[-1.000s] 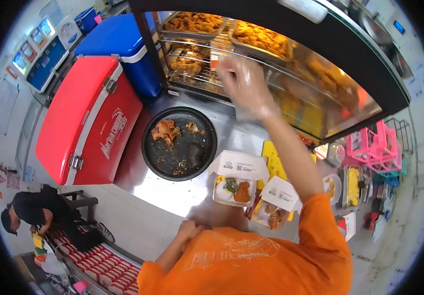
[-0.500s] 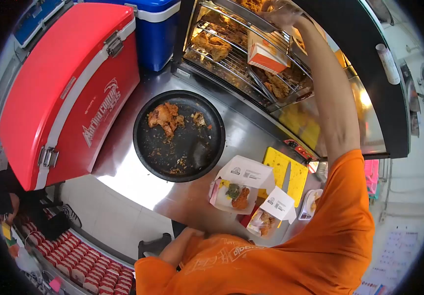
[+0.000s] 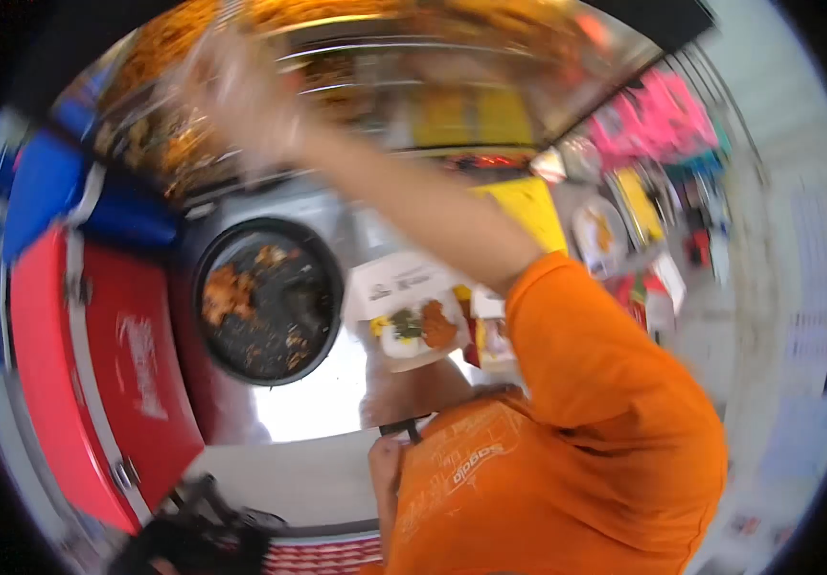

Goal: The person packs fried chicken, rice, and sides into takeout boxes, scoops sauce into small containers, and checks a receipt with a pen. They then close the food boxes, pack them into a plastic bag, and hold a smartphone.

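My right hand (image 3: pixel 246 110), in a clear plastic glove, is raised in front of the lit display warmer (image 3: pixel 385 146). Motion smears its fingers, so what they hold, if anything, cannot be made out. Fried chicken (image 3: pixel 284 11) fills the warmer's racks. Below the raised arm, a black round pan (image 3: pixel 275 316) contains a chicken piece (image 3: pixel 229 295) and crumbs. Nearby stands an open white box (image 3: pixel 399 278) with a fried piece (image 3: pixel 437 326) and something green inside. Down by my waist, at the counter edge, is my left hand (image 3: pixel 388 463); its fingers do not show clearly.
A red cooler (image 3: pixel 136 355) and a blue cooler (image 3: pixel 126 206) flank the pan on the left. Toward the right lie a yellow cutting board (image 3: pixel 533 216), a small scale with food (image 3: pixel 597 235) and a pink bag (image 3: pixel 658 115). Another person's dark clothing (image 3: pixel 203 537) shows at lower left.
The view has swung, shifting the pan and coolers left. My right hand has left the warmer's upper rack at the top and now blurs across the warmer's left side. My left hand shows more beside the waist.
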A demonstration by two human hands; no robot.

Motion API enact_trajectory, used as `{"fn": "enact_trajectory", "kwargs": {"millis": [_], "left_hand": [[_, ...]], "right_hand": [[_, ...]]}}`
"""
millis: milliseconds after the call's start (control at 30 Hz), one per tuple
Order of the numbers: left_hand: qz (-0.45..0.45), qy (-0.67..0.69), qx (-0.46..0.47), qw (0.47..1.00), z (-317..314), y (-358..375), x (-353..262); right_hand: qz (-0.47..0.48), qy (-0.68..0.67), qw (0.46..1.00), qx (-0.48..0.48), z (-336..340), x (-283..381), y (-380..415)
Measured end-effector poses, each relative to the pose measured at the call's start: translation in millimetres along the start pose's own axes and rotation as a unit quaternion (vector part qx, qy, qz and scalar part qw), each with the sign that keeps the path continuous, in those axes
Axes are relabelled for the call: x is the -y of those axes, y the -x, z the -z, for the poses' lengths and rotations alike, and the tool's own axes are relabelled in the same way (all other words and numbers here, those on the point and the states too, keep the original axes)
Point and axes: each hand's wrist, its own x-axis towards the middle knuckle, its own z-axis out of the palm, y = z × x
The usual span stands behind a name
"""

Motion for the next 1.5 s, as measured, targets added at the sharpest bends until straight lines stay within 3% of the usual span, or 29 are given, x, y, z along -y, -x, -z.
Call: {"fn": "enact_trajectory", "kwargs": {"millis": [33,67,100,133,167,200,233,267,300,333,367,433,500,567,633,733,800,867,967,1067,1100,1133,1167,1200,1233,1267,1300,1400,1500], "left_hand": [[-0.03,0.021,-0.031,0.999,6,-22,87],[-0.047,-0.033,-0.042,0.997,29,-18,106],[-0.067,-0.082,-0.058,0.993,49,-19,113],[-0.09,-0.122,-0.08,0.985,54,-26,108],[-0.081,-0.135,-0.131,0.979,51,-11,41],[-0.072,-0.149,-0.186,0.968,45,17,-46],[-0.089,-0.075,-0.201,0.973,49,18,-76],[-0.104,0.001,-0.216,0.971,61,6,-99],[-0.163,-0.168,-0.254,0.938,84,-11,-122],[-0.416,-0.191,-0.225,0.86,112,-48,-174],[-0.464,-0.252,-0.213,0.822,102,-44,-235],[-0.452,-0.301,-0.227,0.808,76,-55,-328],[-0.582,-0.454,-0.267,0.62,53,-74,-409],[-0.563,-0.523,-0.322,0.553,11,-80,-475],[-0.593,-0.611,-0.337,0.401,1,-110,-519],[-0.52,-0.691,-0.337,0.373,-19,-118,-556],[-0.532,-0.705,-0.307,0.354,5,-147,-567],[-0.451,-0.767,-0.337,0.309,26,-169,-568],[-0.494,-0.719,-0.336,0.355,40,-167,-565],[-0.564,-0.677,-0.23,0.413,-12,-125,-553],[-0.579,-0.721,-0.217,0.314,-2,-140,-560],[-0.582,-0.706,-0.205,0.349,-1,-147,-562],[-0.584,-0.688,-0.192,0.384,1,-151,-563],[-0.587,-0.67,-0.179,0.418,1,-155,-564],[-0.577,-0.697,-0.207,0.373,-1,-158,-563],[-0.549,-0.758,-0.226,0.27,-8,-150,-566],[-0.521,-0.78,-0.269,0.218,-7,-152,-561],[-0.535,-0.741,-0.276,0.299,-10,-139,-558],[-0.529,-0.74,-0.288,0.299,2,-163,-550]], "right_hand": [[-0.042,-0.083,0.996,0.002,10,18,44],[0.038,-0.087,0.995,0.017,19,16,94],[0.035,0.045,0.998,0.038,41,24,142],[-0.047,0.085,0.991,0.087,60,7,199],[-0.135,0.004,0.991,0.022,89,-15,258],[-0.219,0.109,0.968,-0.054,121,-42,314],[-0.313,-0.098,0.905,-0.272,143,-85,372],[-0.344,0.137,0.883,-0.288,205,-108,412],[-0.367,0.326,0.804,-0.334,256,-116,429],[-0.466,0.359,0.728,-0.353,341,-125,461],[-0.409,0.356,0.763,-0.352,377,-139,475],[-0.433,0.408,0.756,-0.272,395,-117,470],[-0.341,0.459,0.768,-0.29,375,-119,477],[-0.487,0.205,0.811,-0.252,338,-44,457],[-0.452,0.132,0.86,-0.195,300,-14,483],[-0.498,0.115,0.827,-0.236,260,24,526],[-0.52,0.059,0.796,-0.304,240,35,565],[-0.504,0.04,0.779,-0.372,229,44,601],[-0.55,0.079,0.754,-0.35,245,52,629],[-0.548,0.119,0.755,-0.34,271,30,634],[-0.586,0.147,0.727,-0.327,278,27,624],[-0.606,0.17,0.715,-0.305,289,14,608],[-0.54,0.243,0.759,-0.271,291,-13,616],[-0.538,0.18,0.76,-0.317,295,-23,596],[-0.502,0.089,0.788,-0.345,300,-34,588],[-0.443,0.202,0.812,-0.321,303,-30,570],[-0.441,0.164,0.819,-0.329,296,-31,555],[-0.444,0.166,0.829,-0.298,289,-41,520],[-0.434,0.095,0.846,-0.296,267,-26,485]]}}
